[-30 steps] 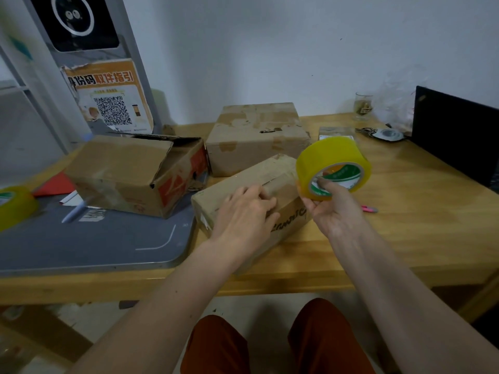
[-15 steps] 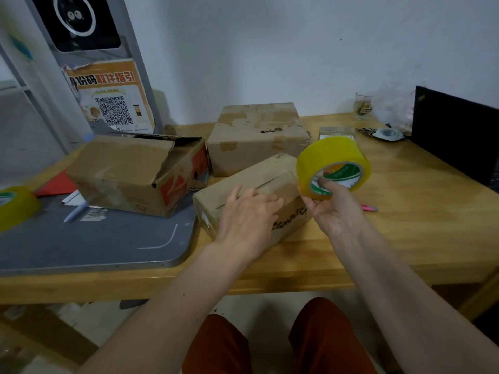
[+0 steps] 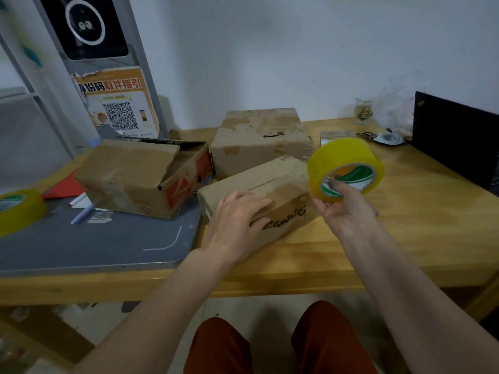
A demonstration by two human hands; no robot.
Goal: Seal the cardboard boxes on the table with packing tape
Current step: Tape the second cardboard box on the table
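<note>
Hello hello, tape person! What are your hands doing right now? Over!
Left hand flat on the small box. Right hand holding the yellow tape roll just past its end. Box top seam not taped yet. Nothing blocking.

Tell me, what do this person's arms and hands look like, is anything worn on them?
Both forearms are bare, with no sleeves in view. The left hand and right hand wear no gloves, and no rings, watch or bracelet show. Lower in the picture, the knees are covered in rust-red cloth.
</note>
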